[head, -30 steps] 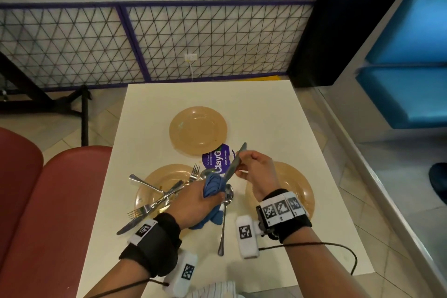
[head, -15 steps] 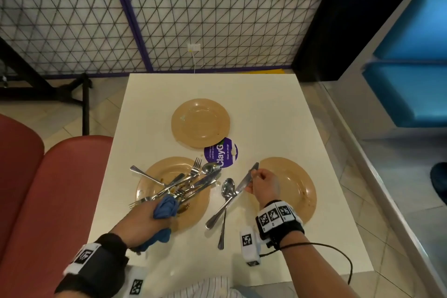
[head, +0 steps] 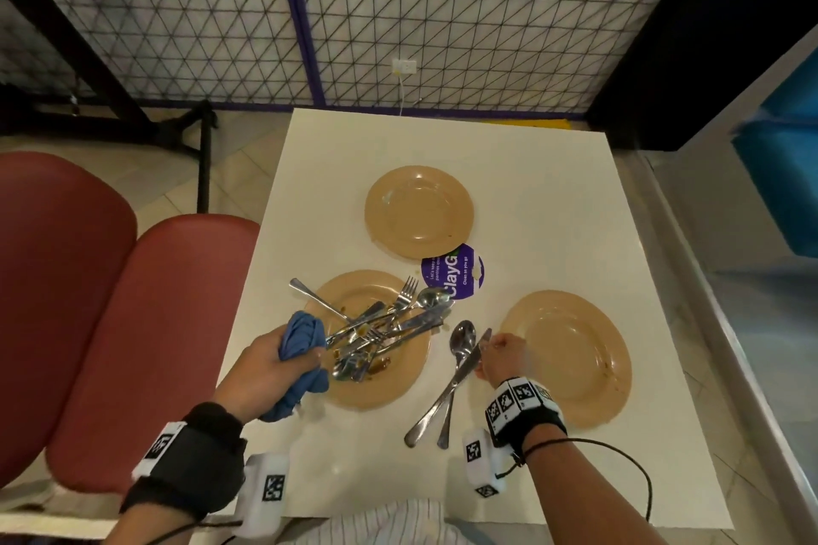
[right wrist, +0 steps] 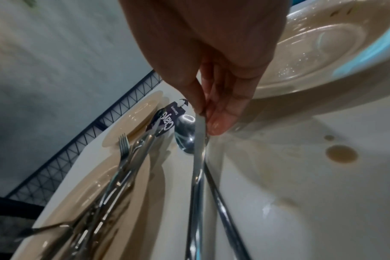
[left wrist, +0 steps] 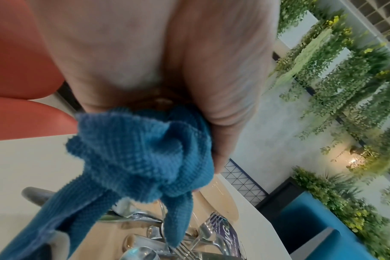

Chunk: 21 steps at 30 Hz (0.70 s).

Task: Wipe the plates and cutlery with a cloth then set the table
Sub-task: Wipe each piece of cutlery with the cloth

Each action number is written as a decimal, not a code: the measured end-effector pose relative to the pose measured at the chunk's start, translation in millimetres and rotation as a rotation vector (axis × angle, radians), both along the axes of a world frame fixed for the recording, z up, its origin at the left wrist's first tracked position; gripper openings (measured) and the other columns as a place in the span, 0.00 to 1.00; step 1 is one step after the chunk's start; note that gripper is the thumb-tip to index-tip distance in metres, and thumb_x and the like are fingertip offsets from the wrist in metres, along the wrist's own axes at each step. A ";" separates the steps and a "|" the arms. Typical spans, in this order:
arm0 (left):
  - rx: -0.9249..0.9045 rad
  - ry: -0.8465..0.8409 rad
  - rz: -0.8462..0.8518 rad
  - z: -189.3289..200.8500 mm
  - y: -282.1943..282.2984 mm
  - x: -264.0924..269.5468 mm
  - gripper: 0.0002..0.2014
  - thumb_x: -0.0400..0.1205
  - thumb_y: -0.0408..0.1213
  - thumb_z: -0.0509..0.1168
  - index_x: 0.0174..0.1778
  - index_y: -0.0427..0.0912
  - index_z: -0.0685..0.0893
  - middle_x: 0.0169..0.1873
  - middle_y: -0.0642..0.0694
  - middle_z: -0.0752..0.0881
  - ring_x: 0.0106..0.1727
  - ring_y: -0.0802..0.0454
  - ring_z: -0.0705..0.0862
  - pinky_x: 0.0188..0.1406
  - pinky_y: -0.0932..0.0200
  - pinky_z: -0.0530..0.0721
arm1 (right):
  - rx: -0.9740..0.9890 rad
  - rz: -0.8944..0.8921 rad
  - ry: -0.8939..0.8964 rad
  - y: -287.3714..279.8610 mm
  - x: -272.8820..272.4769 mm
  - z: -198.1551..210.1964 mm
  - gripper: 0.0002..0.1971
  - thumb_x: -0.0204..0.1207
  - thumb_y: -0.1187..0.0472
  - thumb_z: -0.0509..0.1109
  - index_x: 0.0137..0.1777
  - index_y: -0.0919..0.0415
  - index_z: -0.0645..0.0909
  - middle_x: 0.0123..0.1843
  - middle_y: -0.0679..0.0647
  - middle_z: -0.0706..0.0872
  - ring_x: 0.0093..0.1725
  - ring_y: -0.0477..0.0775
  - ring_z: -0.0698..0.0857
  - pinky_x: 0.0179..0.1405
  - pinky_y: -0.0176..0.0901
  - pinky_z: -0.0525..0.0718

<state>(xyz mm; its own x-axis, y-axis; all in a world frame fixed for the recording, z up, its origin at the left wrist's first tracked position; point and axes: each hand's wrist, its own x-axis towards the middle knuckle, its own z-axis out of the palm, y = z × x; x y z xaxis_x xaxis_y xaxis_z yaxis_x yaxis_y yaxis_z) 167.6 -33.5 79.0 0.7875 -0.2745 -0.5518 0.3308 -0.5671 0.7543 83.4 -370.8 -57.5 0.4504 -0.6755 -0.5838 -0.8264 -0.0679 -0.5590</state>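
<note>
Three tan plates stand on the white table (head: pixel 553 199): a far plate (head: pixel 418 212), a right plate (head: pixel 571 356) and a left plate (head: pixel 376 376) heaped with several forks, knives and spoons (head: pixel 389 323). My left hand (head: pixel 283 361) grips a bunched blue cloth (head: pixel 301 350) (left wrist: pixel 142 158) at that plate's near left edge. My right hand (head: pixel 498 356) pinches the blade tip of a knife (head: pixel 451 387) (right wrist: pixel 199 151), which lies on the table across a spoon (head: pixel 460 350) (right wrist: pixel 186 133) between the left and right plates.
A round purple sticker (head: pixel 453 272) lies between the plates. Red seats (head: pixel 133 323) stand along the table's left side, a blue bench (head: pixel 783 173) to the right, and a mesh railing (head: pixel 398 27) beyond the far edge. Brown spots (right wrist: pixel 341 154) mark the table near the right plate.
My right hand has lowered the knife from the air onto the table across the spoon. My left hand drew the cloth off the knife and moved left to the cutlery plate.
</note>
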 end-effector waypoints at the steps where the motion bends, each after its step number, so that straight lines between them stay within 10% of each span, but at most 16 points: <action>1: -0.012 0.002 0.013 -1.6 3.6 1.3 0.10 0.80 0.44 0.74 0.55 0.51 0.85 0.45 0.46 0.92 0.43 0.42 0.91 0.49 0.36 0.89 | -0.004 0.018 0.019 -6.6 0.3 -22.3 0.08 0.77 0.59 0.71 0.35 0.54 0.83 0.35 0.56 0.91 0.38 0.60 0.92 0.44 0.60 0.92; 12: -0.076 0.007 0.086 -10.9 29.9 16.3 0.08 0.80 0.44 0.74 0.52 0.47 0.85 0.44 0.45 0.92 0.47 0.45 0.92 0.49 0.43 0.91 | -0.295 0.325 0.337 18.3 20.5 32.6 0.12 0.79 0.57 0.68 0.54 0.64 0.86 0.50 0.62 0.90 0.50 0.63 0.89 0.53 0.50 0.89; 21: -0.147 0.038 0.168 -20.5 51.0 33.3 0.08 0.82 0.40 0.72 0.55 0.45 0.84 0.47 0.43 0.90 0.50 0.44 0.90 0.53 0.39 0.89 | -0.498 0.795 -0.040 94.4 64.5 78.0 0.09 0.84 0.57 0.64 0.60 0.53 0.83 0.58 0.49 0.84 0.51 0.54 0.87 0.51 0.47 0.86</action>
